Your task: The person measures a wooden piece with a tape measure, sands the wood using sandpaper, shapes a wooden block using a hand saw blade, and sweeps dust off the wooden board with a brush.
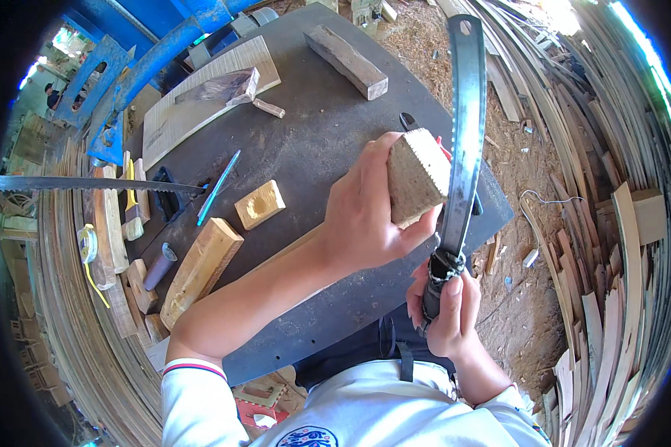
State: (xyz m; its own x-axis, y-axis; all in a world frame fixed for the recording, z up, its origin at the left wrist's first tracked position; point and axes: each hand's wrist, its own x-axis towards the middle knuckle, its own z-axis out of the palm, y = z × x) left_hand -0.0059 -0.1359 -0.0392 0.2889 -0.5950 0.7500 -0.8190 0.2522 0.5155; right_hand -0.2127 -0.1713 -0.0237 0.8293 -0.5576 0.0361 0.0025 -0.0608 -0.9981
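My left hand (369,205) is closed around a pale wooden block (419,179) near the right edge of the dark table, its rough end facing up. Light wood also shows along my left forearm; whether it belongs to the same piece I cannot tell. In my right hand (451,309) is the black handle of a handsaw, gripped in front of the table's edge. The saw's curved toothed blade (470,127) points up and away, just right of the block, with its teeth toward it. Whether blade and block touch is unclear. Behind the block, a red and black object is mostly hidden.
On the dark table (298,127) lie a wood offcut (347,61), a flat board (164,123), a small hollowed block (260,205), a blue pen (218,188) and a second saw (104,182). A tape measure (88,244) is at left. Wood strips (626,298) pile up at right.
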